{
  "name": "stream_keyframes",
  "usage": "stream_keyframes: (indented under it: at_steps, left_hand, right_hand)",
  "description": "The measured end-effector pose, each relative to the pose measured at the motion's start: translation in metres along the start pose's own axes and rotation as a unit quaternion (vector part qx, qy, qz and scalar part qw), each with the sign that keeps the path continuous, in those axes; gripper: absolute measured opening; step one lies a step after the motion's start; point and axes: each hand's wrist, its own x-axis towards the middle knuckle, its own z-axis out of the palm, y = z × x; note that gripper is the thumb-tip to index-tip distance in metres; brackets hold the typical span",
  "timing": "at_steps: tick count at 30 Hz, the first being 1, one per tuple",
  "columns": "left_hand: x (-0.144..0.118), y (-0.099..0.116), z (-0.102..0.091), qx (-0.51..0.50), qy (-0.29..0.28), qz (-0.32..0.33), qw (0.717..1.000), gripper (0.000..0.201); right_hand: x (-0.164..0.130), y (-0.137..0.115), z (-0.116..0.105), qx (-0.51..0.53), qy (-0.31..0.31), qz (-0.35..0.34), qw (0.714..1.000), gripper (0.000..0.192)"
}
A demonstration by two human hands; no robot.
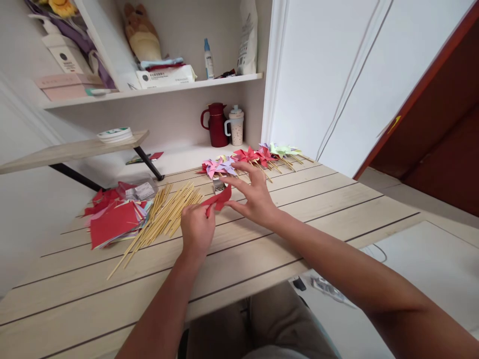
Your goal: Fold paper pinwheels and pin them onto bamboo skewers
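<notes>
Red paper (223, 196) slants lengthwise away rightward, pinched by left fingers (190, 215); right fingers (240, 186) spread.

On the surface (337, 199), sticks (166, 214) are laid right of a paper stack (114, 224); pinwheels (264, 156) are placed farther right, before a jug (217, 124).

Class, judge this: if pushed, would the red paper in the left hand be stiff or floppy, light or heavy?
The red paper looks thin, so it is probably light. It curves beyond the left hand, suggesting it would flex easily. Its bent shape hints a firm push might crease it.
</notes>
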Motion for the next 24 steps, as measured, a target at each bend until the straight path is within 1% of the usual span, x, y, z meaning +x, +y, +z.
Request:
stream_keyframes:
  at_steps: [2,5,9,11,12,14,16,17,18,19,20,21,22,23,24]
  left_hand:
    - [-0.001,0.001,0.001,0.004,0.014,0.035,0.999,0.027]
    - [-0.004,0.004,0.000,-0.005,0.020,0.076,0.997,0.030]
    - [-0.006,0.007,-0.003,-0.004,-0.003,0.097,0.995,0.035]
    - [-0.007,0.009,-0.003,-0.013,-0.006,0.102,0.995,0.035]
    - [-0.007,0.009,-0.002,-0.026,0.000,0.100,0.995,0.033]
    - [-0.007,0.010,-0.001,-0.071,0.032,0.083,0.994,0.027]
    - [-0.005,0.011,-0.001,-0.141,0.071,0.038,0.987,0.026]
    - [-0.003,0.010,-0.001,-0.187,0.086,0.006,0.979,0.032]
    - [-0.002,0.009,-0.001,-0.239,0.094,-0.030,0.966,0.042]
    - [-0.001,0.008,-0.001,-0.295,0.093,-0.067,0.949,0.050]
    - [0.000,0.006,-0.001,-0.351,0.084,-0.102,0.927,0.054]
    - [0.001,0.004,-0.001,-0.401,0.069,-0.132,0.904,0.053]
    - [0.002,0.002,0.000,-0.440,0.046,-0.159,0.883,0.051]
    - [0.002,0.001,0.001,-0.465,0.022,-0.180,0.867,0.050]
    - [0.002,0.000,0.001,-0.483,-0.001,-0.196,0.854,0.050]
  right_hand:
    - [-0.001,-0.002,0.001,-0.014,-0.022,-0.007,1.000,0.044]
    - [-0.001,-0.002,0.002,-0.012,-0.037,-0.010,0.999,0.036]
    - [-0.002,-0.002,0.004,0.003,-0.044,-0.018,0.999,0.014]
    - [-0.002,-0.003,0.006,0.016,-0.046,-0.013,0.999,0.008]
    - [-0.002,-0.003,0.006,0.029,-0.046,-0.006,0.999,0.010]
    - [-0.001,-0.005,0.006,0.071,-0.042,0.029,0.996,0.011]
    - [0.002,-0.006,0.006,0.148,-0.034,0.103,0.983,0.008]
    - [0.003,-0.006,0.006,0.201,-0.027,0.156,0.967,0.006]
    - [0.005,-0.005,0.006,0.262,-0.025,0.219,0.940,0.006]
    - [0.006,-0.004,0.005,0.325,-0.026,0.284,0.902,0.010]
    - [0.007,-0.002,0.005,0.382,-0.030,0.345,0.857,0.015]
    - [0.008,0.000,0.005,0.429,-0.034,0.396,0.811,0.019]
    - [0.009,0.003,0.004,0.464,-0.037,0.433,0.772,0.023]
    - [0.009,0.005,0.004,0.488,-0.038,0.457,0.743,0.026]
    - [0.009,0.007,0.004,0.503,-0.035,0.471,0.724,0.028]
